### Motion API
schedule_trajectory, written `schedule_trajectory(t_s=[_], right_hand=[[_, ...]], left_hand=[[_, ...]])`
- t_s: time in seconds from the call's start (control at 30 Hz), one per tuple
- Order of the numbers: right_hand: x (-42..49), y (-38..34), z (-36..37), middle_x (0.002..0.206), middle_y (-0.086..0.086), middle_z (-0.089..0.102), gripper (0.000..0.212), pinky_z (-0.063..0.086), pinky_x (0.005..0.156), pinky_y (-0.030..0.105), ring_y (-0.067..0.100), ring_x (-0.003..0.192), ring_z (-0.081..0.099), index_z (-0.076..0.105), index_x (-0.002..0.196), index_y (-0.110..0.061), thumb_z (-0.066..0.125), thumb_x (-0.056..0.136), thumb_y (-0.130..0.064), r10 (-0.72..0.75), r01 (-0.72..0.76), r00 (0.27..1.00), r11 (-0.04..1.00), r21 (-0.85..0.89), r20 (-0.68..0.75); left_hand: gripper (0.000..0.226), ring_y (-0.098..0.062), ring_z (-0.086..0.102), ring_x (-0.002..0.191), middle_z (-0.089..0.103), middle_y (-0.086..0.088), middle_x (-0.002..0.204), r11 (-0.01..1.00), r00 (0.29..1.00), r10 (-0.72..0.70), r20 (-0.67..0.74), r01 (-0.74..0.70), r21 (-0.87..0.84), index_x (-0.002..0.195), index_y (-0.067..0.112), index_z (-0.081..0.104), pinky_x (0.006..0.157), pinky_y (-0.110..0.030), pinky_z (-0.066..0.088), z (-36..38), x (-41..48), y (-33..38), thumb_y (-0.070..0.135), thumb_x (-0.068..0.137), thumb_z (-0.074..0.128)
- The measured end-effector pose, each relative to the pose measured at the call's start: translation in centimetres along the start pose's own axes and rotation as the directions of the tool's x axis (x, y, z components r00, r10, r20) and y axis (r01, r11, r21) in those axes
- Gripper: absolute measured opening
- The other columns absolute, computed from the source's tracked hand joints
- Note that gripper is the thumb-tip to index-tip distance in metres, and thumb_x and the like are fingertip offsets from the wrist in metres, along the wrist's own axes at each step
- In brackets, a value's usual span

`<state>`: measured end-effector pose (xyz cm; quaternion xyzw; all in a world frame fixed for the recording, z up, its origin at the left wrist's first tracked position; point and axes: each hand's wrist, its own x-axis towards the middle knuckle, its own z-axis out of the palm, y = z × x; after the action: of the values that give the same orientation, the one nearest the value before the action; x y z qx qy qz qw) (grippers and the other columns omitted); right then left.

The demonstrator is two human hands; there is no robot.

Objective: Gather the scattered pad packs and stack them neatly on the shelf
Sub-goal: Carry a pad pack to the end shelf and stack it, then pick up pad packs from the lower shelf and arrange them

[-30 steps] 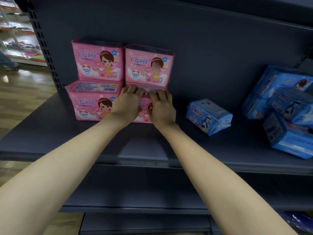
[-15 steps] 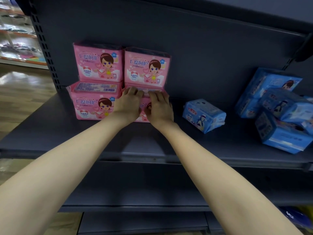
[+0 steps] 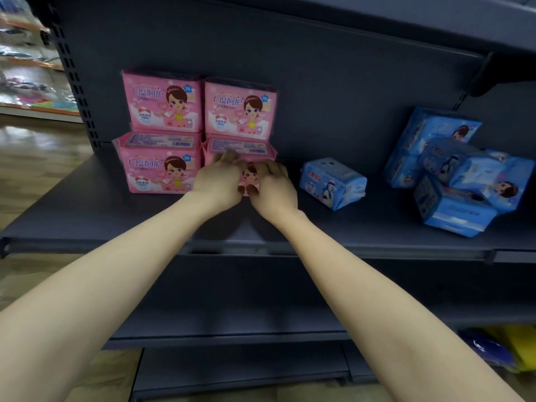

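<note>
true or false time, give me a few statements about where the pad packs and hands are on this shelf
1. Four pink packs stand two on two at the left of the shelf. True.
2. The lone blue pack lies apart from the blue pile. True.
3. Both hands are on the lone blue pack. False: the left hand and right hand are at the lower right pink pack.
4. The blue pile is stacked neatly. False: its packs lie tilted and tumbled over each other.
</note>
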<state>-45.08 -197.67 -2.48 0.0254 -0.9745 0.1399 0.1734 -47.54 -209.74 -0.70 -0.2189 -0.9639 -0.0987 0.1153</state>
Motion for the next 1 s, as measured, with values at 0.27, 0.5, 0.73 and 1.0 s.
schedule_trajectory(t_s=[0.27,0.5,0.73,1.0], right_hand=[[-3.8,2.3,-1.1,0.13,0.011,0.047,0.039,0.04,0.088,0.039,0.032,0.121,0.039,0.051,0.127,-0.009,0.052,0.09,-0.022,0.079,-0.077,0.996,0.995,-0.064,0.037],[-7.5,6.2,-3.3,0.132,0.012,0.046,0.042,0.044,0.085,0.041,0.033,0.12,0.041,0.047,0.13,-0.01,0.051,0.09,-0.021,0.158,-0.153,0.987,0.982,-0.114,0.033],[-10.7,11.6,-7.1,0.134,0.009,0.043,0.042,0.043,0.084,0.039,0.028,0.122,0.038,0.044,0.132,-0.01,0.049,0.092,-0.023,0.232,-0.228,0.973,0.962,-0.153,0.009],[-16.0,19.8,-11.9,0.139,0.009,0.039,0.042,0.042,0.09,0.04,0.029,0.124,0.037,0.043,0.134,-0.011,0.048,0.094,-0.023,0.306,-0.304,0.952,0.934,-0.185,-0.018]], left_hand=[[0.044,-0.033,0.044,0.12,0.038,-0.01,0.139,0.996,0.997,0.065,0.033,-0.063,-0.056,0.129,0.013,0.051,0.083,-0.044,0.049,1.2,-1.5,3.6,0.021,0.086,0.058],[0.043,-0.033,0.049,0.115,0.041,-0.009,0.136,0.985,0.988,0.15,0.044,-0.145,-0.095,0.127,0.016,0.053,0.08,-0.043,0.05,2.2,-1.9,8.6,0.022,0.085,0.059],[0.043,-0.031,0.04,0.122,0.04,-0.009,0.136,0.975,0.976,0.21,0.057,-0.204,-0.09,0.128,0.015,0.05,0.085,-0.043,0.045,2.4,-1.9,15.5,0.018,0.085,0.057],[0.044,-0.028,0.042,0.121,0.041,-0.007,0.134,0.944,0.94,0.328,0.096,-0.322,-0.075,0.13,0.016,0.049,0.082,-0.042,0.045,3.8,-1.7,25.8,0.02,0.087,0.056]])
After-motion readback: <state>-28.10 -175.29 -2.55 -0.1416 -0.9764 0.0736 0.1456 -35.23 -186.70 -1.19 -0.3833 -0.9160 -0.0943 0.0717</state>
